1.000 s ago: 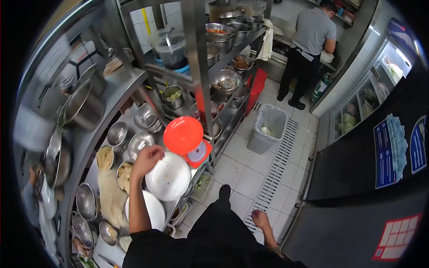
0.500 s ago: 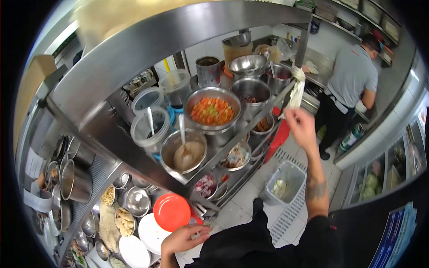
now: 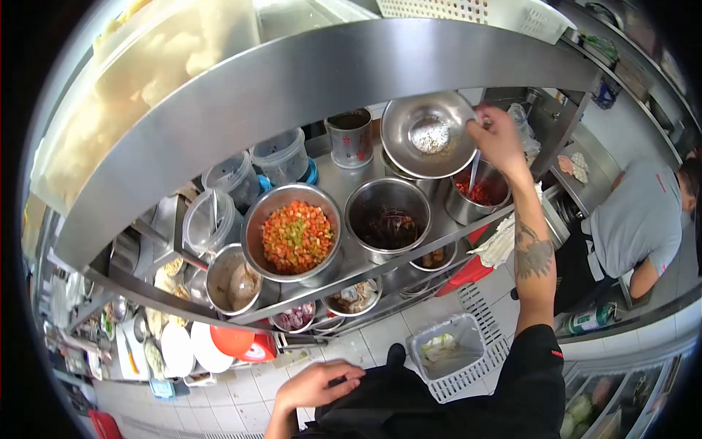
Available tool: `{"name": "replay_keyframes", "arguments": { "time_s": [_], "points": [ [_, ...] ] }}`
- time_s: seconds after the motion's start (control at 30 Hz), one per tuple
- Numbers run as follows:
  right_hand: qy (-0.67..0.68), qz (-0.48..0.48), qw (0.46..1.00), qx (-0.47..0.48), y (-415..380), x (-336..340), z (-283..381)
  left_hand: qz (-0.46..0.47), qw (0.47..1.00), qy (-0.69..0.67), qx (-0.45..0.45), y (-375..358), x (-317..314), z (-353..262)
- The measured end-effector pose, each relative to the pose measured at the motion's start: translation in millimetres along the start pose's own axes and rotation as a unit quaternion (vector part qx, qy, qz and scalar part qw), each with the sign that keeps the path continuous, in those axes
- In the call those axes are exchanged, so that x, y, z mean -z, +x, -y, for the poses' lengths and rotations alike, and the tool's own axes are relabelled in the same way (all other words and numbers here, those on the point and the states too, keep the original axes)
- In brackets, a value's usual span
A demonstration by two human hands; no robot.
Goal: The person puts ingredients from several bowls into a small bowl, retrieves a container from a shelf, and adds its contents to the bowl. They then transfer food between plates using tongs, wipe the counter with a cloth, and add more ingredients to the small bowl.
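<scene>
My right hand (image 3: 500, 139) grips the right rim of a shiny steel bowl (image 3: 406, 139), which is tilted toward me with some pale residue at its bottom. Below it on the steel shelf stand a pot of dark sauce (image 3: 387, 219) and a bowl of diced orange and green vegetables (image 3: 298, 235). A pot of red sauce with a spoon (image 3: 479, 192) is just under my right wrist. My left hand (image 3: 322, 384) hangs low in front of my body, fingers loosely curled and apart, holding nothing.
A steel rail (image 3: 329, 62) arches over the shelf. On the floor stands a grey bin (image 3: 447, 347) with scraps. A co-worker in a grey shirt (image 3: 635, 223) bends at the right counter. A red plate (image 3: 232, 339) lies at the lower left.
My right hand has moved up to the steel bowl, taken its rim and tilted it. The view has shifted closer to the shelf. The co-worker now appears bent farther over.
</scene>
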State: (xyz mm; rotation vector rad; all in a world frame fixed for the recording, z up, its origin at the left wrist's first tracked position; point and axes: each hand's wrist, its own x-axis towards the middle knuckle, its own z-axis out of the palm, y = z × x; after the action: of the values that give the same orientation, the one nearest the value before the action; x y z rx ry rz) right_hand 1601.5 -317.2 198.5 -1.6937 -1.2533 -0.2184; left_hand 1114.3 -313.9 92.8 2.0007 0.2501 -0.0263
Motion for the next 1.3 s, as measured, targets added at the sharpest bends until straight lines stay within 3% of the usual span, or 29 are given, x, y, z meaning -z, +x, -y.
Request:
{"name": "replay_keyframes", "arguments": {
  "time_s": [0.07, 0.17, 0.23, 0.3, 0.33, 0.37, 0.43, 0.47, 0.57, 0.7, 0.77, 0.9, 0.97, 1.03, 1.23, 1.3],
  "points": [
    [0.113, -0.019, 0.993, -0.033, -12.9, 9.9, 20.1, -0.024, 0.999, -0.022, -0.030, 19.8, -1.3, -6.1],
    [0.168, 0.095, 0.981, 0.032, -27.5, 19.4, 52.8, -0.108, 0.973, -0.203, -0.029, 41.7, -4.6, -14.1],
    [0.210, 0.241, 0.947, -0.027, -50.8, 11.5, 92.4, -0.131, 0.858, -0.472, -0.155, 54.8, -4.4, -32.6],
    [0.279, 0.376, 0.882, -0.055, -77.1, -7.4, 118.9, -0.151, 0.741, -0.614, -0.228, 55.0, -14.2, -41.8],
    [0.224, 0.427, 0.876, -0.005, -81.2, -13.0, 137.0, -0.202, 0.680, -0.670, -0.220, 51.7, -25.2, -33.4],
    [0.172, 0.466, 0.867, 0.043, -84.7, -20.0, 153.5, -0.211, 0.678, -0.668, -0.223, 44.4, -33.3, -28.0],
    [0.118, 0.448, 0.868, 0.180, -75.2, -38.8, 169.9, -0.277, 0.702, -0.653, -0.068, 29.6, -42.6, -21.8],
    [0.106, 0.414, 0.880, 0.206, -68.0, -52.7, 175.5, -0.310, 0.680, -0.664, -0.019, 25.5, -43.5, -26.3],
    [0.037, 0.351, 0.871, 0.342, -38.4, -105.4, 185.7, -0.319, 0.711, -0.627, 0.006, 10.6, -37.7, -23.7],
    [-0.035, 0.402, 0.843, 0.355, -34.4, -162.2, 191.1, -0.379, 0.731, -0.567, 0.031, 2.9, -35.1, -28.0],
    [-0.107, 0.478, 0.808, 0.327, -35.2, -170.8, 202.2, -0.385, 0.726, -0.569, 0.020, -2.8, -32.1, -27.3],
    [-0.102, 0.504, 0.798, 0.313, -29.6, -179.0, 206.2, -0.362, 0.733, -0.576, 0.005, -15.3, -21.3, -21.1],
    [-0.077, 0.453, 0.825, 0.329, -27.9, -175.4, 202.9, -0.344, 0.736, -0.583, 0.000, -20.8, -12.6, -19.1],
    [-0.029, 0.540, 0.823, 0.176, -13.9, -164.4, 217.4, -0.338, 0.739, -0.582, -0.012, -24.9, -5.6, -12.5],
    [0.111, 0.573, 0.808, 0.082, -9.3, -133.6, 237.3, -0.276, 0.743, -0.610, 0.010, -34.8, 19.6, -8.9],
    [0.185, 0.601, 0.776, 0.042, -32.2, -114.4, 259.8, -0.248, 0.742, -0.622, 0.012, -37.6, 24.4, -1.8]
  ]
}}
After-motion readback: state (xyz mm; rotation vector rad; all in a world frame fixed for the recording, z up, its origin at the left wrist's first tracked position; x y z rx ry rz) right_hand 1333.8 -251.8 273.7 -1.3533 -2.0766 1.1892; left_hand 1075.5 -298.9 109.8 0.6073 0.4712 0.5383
